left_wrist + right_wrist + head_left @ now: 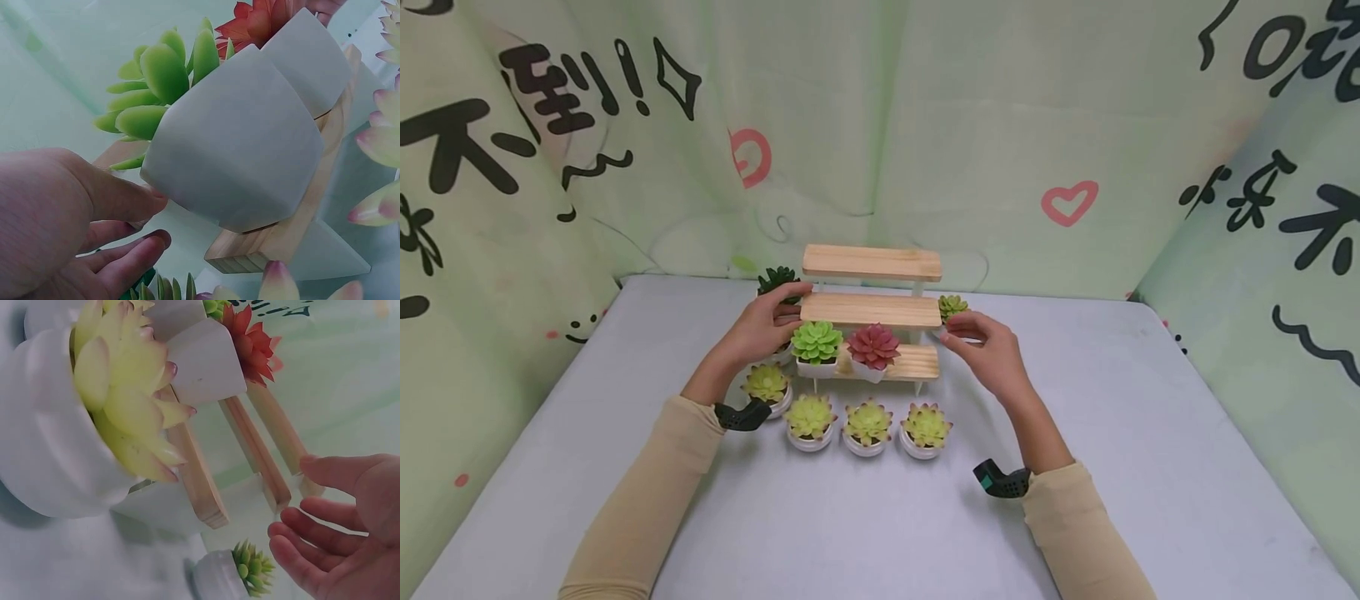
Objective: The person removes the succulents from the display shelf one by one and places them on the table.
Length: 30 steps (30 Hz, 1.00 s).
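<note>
A three-tier wooden plant stand [871, 311] stands at the back of the table. On its lowest shelf sit a bright green potted succulent [817, 342] and a red potted succulent [873, 347], side by side in white pots. My left hand [769, 323] is at the left end of the middle shelf, its fingers loosely bent. In the left wrist view its thumb is close to the green succulent's pot [234, 140]; contact cannot be told. My right hand [988, 346] hovers by the stand's right side with relaxed fingers and nothing in them, close to a small green succulent [253, 569].
Several yellow-green succulents [867, 423] in round white pots line the front and left of the stand. A dark green succulent [778, 281] is behind my left hand. White cloth [1112, 433] covers the table, and a printed curtain [985, 125] hangs behind.
</note>
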Each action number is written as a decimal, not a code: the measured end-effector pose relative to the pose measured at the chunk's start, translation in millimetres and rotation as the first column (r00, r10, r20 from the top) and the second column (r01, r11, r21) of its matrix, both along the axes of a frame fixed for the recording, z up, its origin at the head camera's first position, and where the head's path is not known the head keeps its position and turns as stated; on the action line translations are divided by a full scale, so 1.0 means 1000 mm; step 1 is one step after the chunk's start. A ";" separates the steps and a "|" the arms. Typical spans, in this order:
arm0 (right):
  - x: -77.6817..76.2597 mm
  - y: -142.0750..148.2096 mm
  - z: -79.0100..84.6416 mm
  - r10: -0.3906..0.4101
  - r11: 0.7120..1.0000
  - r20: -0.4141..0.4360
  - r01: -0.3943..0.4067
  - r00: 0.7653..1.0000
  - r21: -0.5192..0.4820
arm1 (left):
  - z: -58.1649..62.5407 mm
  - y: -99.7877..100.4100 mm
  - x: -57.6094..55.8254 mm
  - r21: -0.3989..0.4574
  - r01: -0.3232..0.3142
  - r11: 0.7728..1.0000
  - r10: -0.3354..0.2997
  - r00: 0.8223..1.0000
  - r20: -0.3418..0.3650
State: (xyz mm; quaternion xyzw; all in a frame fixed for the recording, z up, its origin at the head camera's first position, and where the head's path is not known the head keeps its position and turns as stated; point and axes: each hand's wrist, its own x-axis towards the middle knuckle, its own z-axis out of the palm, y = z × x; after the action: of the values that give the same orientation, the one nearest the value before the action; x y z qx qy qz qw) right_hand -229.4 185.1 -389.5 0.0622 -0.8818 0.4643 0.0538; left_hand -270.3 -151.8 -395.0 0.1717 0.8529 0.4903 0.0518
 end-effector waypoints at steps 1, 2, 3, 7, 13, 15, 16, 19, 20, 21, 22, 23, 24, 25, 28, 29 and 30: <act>0.001 -0.001 0.001 0.009 1.000 -0.002 -0.009 1.000 -0.001 | 0.000 0.000 0.000 0.000 0.001 1.000 -0.001 1.000 0.001; 0.002 -0.001 0.001 0.017 1.000 -0.003 -0.017 1.000 0.000 | 0.000 0.000 0.000 0.001 0.003 1.000 -0.003 1.000 0.001; 0.003 -0.002 0.002 0.022 1.000 -0.006 -0.022 1.000 0.000 | 0.000 0.000 0.000 0.001 0.005 1.000 -0.005 1.000 0.000; 0.005 -0.005 0.004 0.005 1.000 -0.038 -0.005 0.999 -0.014 | -0.001 0.000 0.000 0.007 0.002 1.000 -0.002 1.000 0.001; 0.008 -0.009 0.008 0.034 0.999 -0.039 -0.035 0.999 -0.035 | -0.001 0.000 -0.001 0.008 0.004 1.000 -0.004 1.000 0.005; 0.008 -0.010 0.009 0.072 0.997 -0.033 -0.074 0.997 -0.036 | -0.001 0.000 -0.001 0.005 0.005 1.000 -0.005 1.000 0.004; 0.009 -0.011 0.009 0.091 0.995 -0.028 -0.092 0.995 -0.037 | 0.000 0.000 -0.001 0.003 0.006 1.000 -0.006 1.000 0.003; 0.009 -0.013 0.009 0.144 0.989 -0.009 -0.144 0.990 -0.038 | 0.000 0.001 -0.001 0.002 0.008 1.000 -0.008 1.000 0.006; 0.009 -0.013 0.008 0.161 0.986 -0.001 -0.161 0.987 -0.038 | 0.001 0.001 -0.001 0.001 0.008 1.000 -0.008 1.000 0.008; 0.009 -0.014 0.008 0.178 0.983 0.007 -0.178 0.984 -0.040 | 0.001 0.001 -0.001 0.000 0.007 1.000 -0.007 1.000 0.009; 0.009 -0.016 0.007 0.194 0.980 0.015 -0.194 0.981 -0.043 | 0.001 0.001 -0.001 -0.001 0.006 1.000 -0.006 1.000 0.011; 0.009 -0.016 0.006 0.209 0.977 0.021 -0.208 0.978 -0.043 | 0.001 0.001 -0.001 -0.001 0.006 1.000 -0.006 1.000 0.013; 0.010 -0.018 0.006 0.221 0.975 0.027 -0.220 0.975 -0.045 | 0.001 0.001 -0.001 -0.001 0.007 1.000 -0.007 1.000 0.014; 0.010 -0.019 0.005 0.233 0.972 0.031 -0.232 0.972 -0.048 | 0.001 0.001 -0.001 -0.002 0.008 1.000 -0.007 1.000 0.013; 0.013 -0.023 0.003 0.271 0.961 0.041 -0.268 0.962 -0.061 | 0.001 0.000 0.000 -0.005 0.009 1.000 -0.009 1.000 0.010; 0.014 -0.025 0.003 0.281 0.958 0.042 -0.278 0.959 -0.063 | 0.001 0.000 0.000 -0.005 0.011 1.000 -0.011 1.000 0.010; 0.015 -0.026 0.003 0.292 0.955 0.041 -0.289 0.956 -0.066 | 0.001 0.000 0.000 -0.005 0.013 1.000 -0.013 1.000 0.009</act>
State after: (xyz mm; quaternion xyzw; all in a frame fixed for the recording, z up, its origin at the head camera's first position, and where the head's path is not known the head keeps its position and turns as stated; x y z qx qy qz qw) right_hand -214.8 159.0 -386.1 0.1776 -0.8500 0.4947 -0.0353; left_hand -270.5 -151.6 -393.6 0.1750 0.8527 0.4886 0.0590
